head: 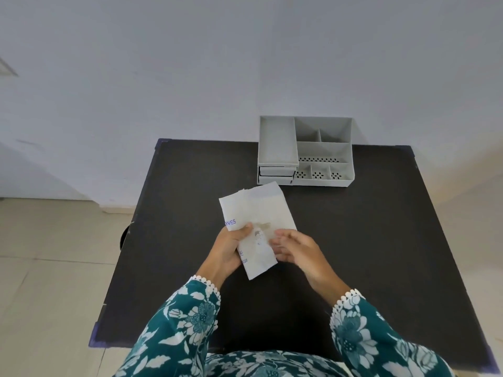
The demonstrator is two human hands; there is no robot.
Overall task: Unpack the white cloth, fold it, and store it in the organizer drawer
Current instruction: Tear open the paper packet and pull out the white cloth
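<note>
While both hands grip it, the white packet point(257, 213) is held above the middle of the dark surface point(367, 240), tilted a little to the left. The left hand point(228, 248) is closed on the packet's left edge, with the thumb on its front face, and the right hand point(295, 247) pinches the right edge with bent fingers. Some blue letters (only partly readable) show on the left side of the packet. I cannot tell if the cloth inside is visible. At the far side of the surface, against the wall point(245, 63), stands the grey organizer point(306, 151), well apart from the hands. Its two small drawers point(276, 174) on the lower left look pushed in. Both sleeves point(185, 322) are teal with white flowers.
</note>
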